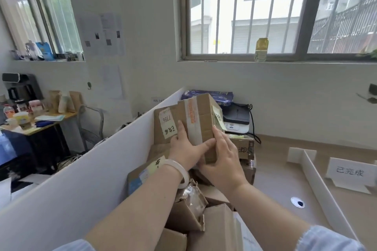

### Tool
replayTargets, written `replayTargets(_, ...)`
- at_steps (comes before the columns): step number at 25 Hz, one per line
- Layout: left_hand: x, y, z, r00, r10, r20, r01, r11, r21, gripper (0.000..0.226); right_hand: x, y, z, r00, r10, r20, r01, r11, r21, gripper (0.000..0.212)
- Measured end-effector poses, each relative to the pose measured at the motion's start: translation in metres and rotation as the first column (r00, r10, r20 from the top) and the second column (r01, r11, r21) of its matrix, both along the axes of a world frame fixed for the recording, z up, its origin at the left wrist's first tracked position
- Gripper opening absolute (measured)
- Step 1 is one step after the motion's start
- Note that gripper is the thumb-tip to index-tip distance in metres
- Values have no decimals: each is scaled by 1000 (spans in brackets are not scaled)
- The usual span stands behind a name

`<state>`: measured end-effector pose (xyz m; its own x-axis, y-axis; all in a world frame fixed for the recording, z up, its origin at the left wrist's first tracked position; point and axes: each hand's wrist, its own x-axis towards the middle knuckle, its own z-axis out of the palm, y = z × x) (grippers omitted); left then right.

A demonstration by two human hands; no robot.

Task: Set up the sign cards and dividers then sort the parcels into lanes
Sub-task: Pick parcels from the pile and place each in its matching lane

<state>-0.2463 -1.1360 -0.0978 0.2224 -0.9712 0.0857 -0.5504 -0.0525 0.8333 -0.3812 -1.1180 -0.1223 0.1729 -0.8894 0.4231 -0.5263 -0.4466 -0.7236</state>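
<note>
Pale surface point(271, 185) lanes are already marked by a divider point(318, 183) and sign card point(349, 171) at 3 o'clock. Sorting is judged under way: a taped parcel point(201, 126) is gripped at 12 o'clock by the fingers of the left hand point(183, 149) and right hand point(222, 159). Its label must next be read and a lane chosen.

an office: a printer point(236, 117) by barred windows point(265, 10), notices point(102, 34) taped up, a cluttered desk point(38, 122).

taped parcel point(201, 120) held over parcel pile point(218, 228)
left hand point(184, 150) and right hand point(225, 159) grip it; sign card point(349, 171) at 3 o'clock beside divider point(318, 181)
</note>
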Motion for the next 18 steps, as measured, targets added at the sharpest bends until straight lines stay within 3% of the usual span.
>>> replayTargets(3, -22, 2, -4, 999, 30, 16, -31, 997, 70, 126, -25, 9, -5, 996, 71, 55, -72, 997, 29, 79)
replayTargets(6, -33, 6, -15, 995, -9, -100, 14, 999, 46, 122, -50, 9, -9, 986, 108, 129, -120, 989, 86, 61)
replayTargets(9, -40, 9, -32, 957, -84, -276, 83, 996, -15, 116, -76, -1, -9, 960, -145, 239, 131, 989, 73, 52)
replayTargets(11, -50, 17, -37, 882, -178, -435, 181, 983, -36, 91, -100, -13, -2, 921, -312, 231, 254, 935, 248, 66)
replayTargets(14, -67, 23, -46, 768, -308, -561, 335, 941, -58, 85, -128, -28, -2, 878, -356, 318, 147, 835, 530, 77)
replayTargets(18, -91, 15, -57, 760, -331, -559, 389, 921, -16, 94, -144, -22, -13, 814, -399, 423, 163, 855, 493, 38)
